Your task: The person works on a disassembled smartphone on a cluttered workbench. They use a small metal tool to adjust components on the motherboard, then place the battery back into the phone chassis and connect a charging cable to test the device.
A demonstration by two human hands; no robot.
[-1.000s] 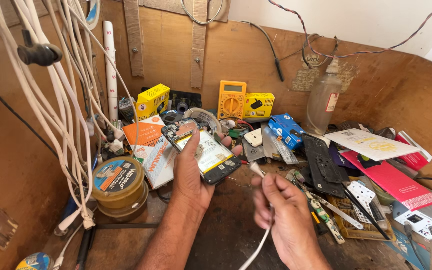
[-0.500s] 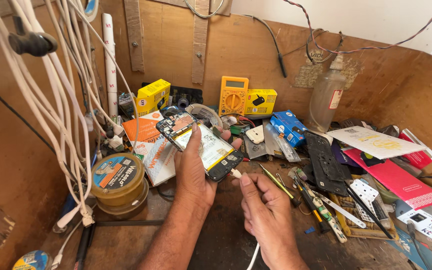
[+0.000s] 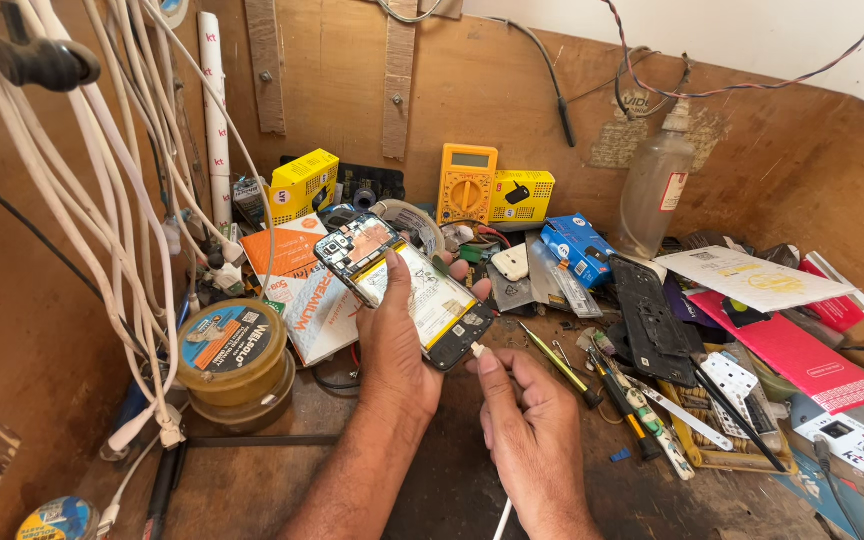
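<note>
My left hand point(image 3: 397, 350) grips an opened smartphone point(image 3: 407, 290) with its back removed, showing the circuit board and a white battery, held tilted above the bench. My right hand point(image 3: 527, 425) pinches the plug of a white cable point(image 3: 501, 518) at the phone's lower end, at the charging port. The cable runs down out of the frame. I cannot tell whether the plug is fully seated.
A cluttered wooden bench: round tins point(image 3: 235, 362) at left, hanging white cables point(image 3: 102, 200), a yellow multimeter point(image 3: 467, 185), yellow boxes point(image 3: 302, 183), a blue box point(image 3: 574, 248), a plastic bottle point(image 3: 655, 190), a black phone back cover point(image 3: 650, 320), screwdrivers point(image 3: 632, 405), pink packaging point(image 3: 797, 350).
My right hand has risen from lower down and brought the cable plug up to the phone's bottom end. The phone has tilted slightly and stayed in my left hand.
</note>
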